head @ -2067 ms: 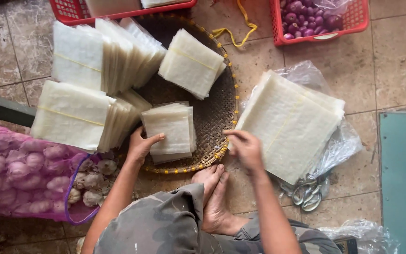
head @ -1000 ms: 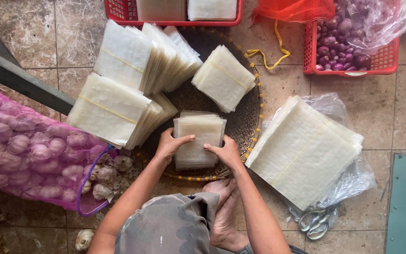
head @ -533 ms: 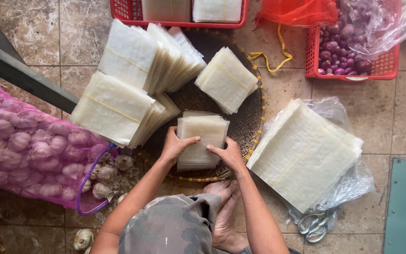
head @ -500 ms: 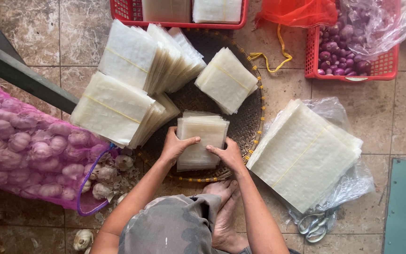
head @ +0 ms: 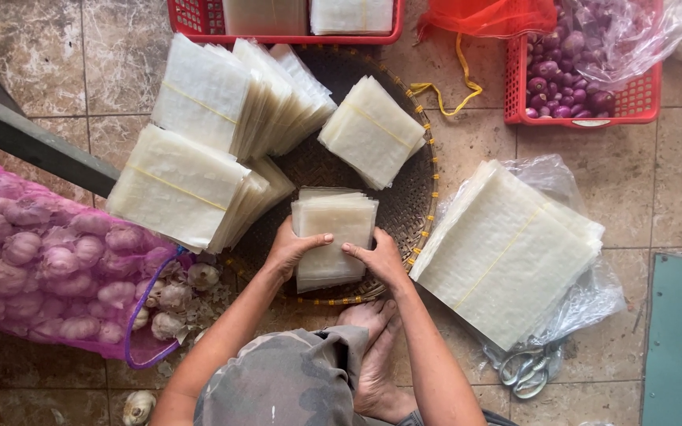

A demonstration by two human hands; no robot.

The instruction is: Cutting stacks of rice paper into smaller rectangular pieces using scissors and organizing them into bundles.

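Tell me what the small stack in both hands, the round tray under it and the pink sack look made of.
Small stack: thin clear plastic bags, likely; glossy, translucent, edges layered. Both the left hand and the right hand grip it. Round tray: woven bamboo or rattan, dark matte weave, pale rim. Pink sack: plastic mesh netting, garlic bulbs showing through.

One camera only — it sits on my head, looking almost straight down past my knees at the woven tray [head: 420, 197] and tiled floor [head: 475, 134], close enough that my forearms fill the bottom.

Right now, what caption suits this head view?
Both hands, left and right, grip a stack of clear bags on a woven tray.
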